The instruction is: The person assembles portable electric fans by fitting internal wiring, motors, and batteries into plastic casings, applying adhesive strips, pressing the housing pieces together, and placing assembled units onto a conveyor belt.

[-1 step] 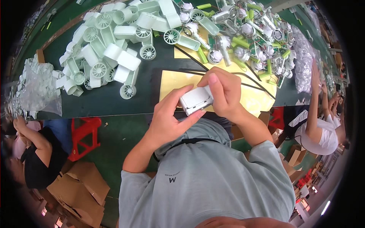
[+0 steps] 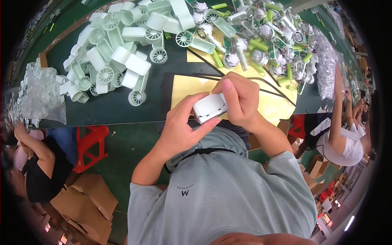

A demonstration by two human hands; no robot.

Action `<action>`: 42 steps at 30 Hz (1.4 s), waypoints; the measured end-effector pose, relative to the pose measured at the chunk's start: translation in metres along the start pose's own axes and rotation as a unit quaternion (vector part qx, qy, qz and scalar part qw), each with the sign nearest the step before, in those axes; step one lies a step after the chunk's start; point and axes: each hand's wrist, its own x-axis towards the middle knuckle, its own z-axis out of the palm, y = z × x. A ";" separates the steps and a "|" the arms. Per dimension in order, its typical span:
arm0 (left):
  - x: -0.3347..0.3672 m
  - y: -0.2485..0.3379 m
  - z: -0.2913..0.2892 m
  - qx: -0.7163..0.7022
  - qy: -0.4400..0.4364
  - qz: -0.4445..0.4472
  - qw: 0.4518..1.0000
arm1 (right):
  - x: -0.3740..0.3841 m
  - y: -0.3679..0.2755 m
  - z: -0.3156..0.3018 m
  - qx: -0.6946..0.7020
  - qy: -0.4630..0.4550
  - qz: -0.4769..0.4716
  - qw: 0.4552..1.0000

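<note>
Both of my hands hold a small white plastic housing [image 2: 209, 107] with rounded corners, just above the table's near edge. Its end toward me has a narrow seam and small dark slots. My left hand [image 2: 179, 124] wraps its left side, the thumb along the lower edge. With bent fingers and the thumb on top, my right hand [image 2: 241, 101] grips the right end and hides part of it. Beneath lies a yellow sheet [image 2: 181, 90] with thin black strips [image 2: 269, 92] across it.
Pale green fan housings [image 2: 122, 57] with round spoked grilles are heaped at far left. Far right lies a pile of fan innards [image 2: 265, 38] with green cylinders and wires. Clear plastic bags [image 2: 326, 65] stand beyond it. Co-workers [image 2: 41, 159] sit on both sides. A red stool [image 2: 92, 147] stands left.
</note>
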 end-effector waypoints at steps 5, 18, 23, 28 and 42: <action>0.006 -0.001 0.003 0.058 0.021 0.073 0.995 | 0.000 -0.004 0.002 -0.046 0.055 -0.038 0.997; 0.006 0.000 0.002 -0.103 0.027 -0.019 0.994 | 0.001 0.001 -0.002 -0.059 0.060 -0.072 0.994; 0.010 0.006 -0.004 0.032 0.001 0.019 0.999 | 0.002 0.002 -0.001 0.007 0.042 -0.003 0.999; 0.024 -0.003 -0.014 0.174 -0.034 0.101 0.979 | -0.002 0.007 0.002 0.051 0.031 0.036 0.998; 0.027 -0.010 -0.009 0.107 -0.006 0.154 0.982 | -0.001 -0.001 -0.006 0.045 -0.011 0.070 0.996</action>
